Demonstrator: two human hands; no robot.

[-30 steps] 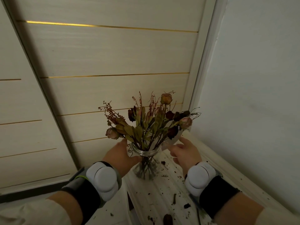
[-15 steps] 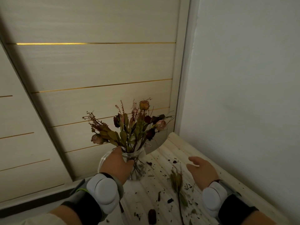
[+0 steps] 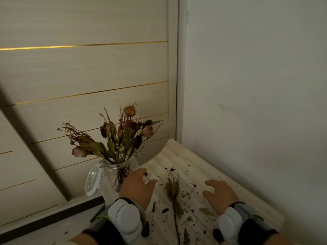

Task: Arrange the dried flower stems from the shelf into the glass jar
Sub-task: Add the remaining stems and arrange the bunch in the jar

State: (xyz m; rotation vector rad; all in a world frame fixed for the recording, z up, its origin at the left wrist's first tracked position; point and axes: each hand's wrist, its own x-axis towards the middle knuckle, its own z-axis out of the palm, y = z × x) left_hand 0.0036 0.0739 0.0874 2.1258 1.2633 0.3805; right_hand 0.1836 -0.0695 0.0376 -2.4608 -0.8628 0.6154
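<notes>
The ribbed pale-wood shelf [image 3: 203,167], strewn with crumbs, carries a clear glass jar [image 3: 113,175] at its left edge, with brittle dried flower stems [image 3: 122,135] fanned inside. One loose stem [image 3: 174,191] lies mid-shelf. The left hand [image 3: 138,189] has slipped from the jar's neck to its side, fingers spread against the glass. The right hand [image 3: 221,195] hovers, fingers apart, empty.

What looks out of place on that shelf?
One dried stem lies flat on the shelf instead of standing in the glass jar, and dark crumbs and leaf bits are scattered around it.
</notes>
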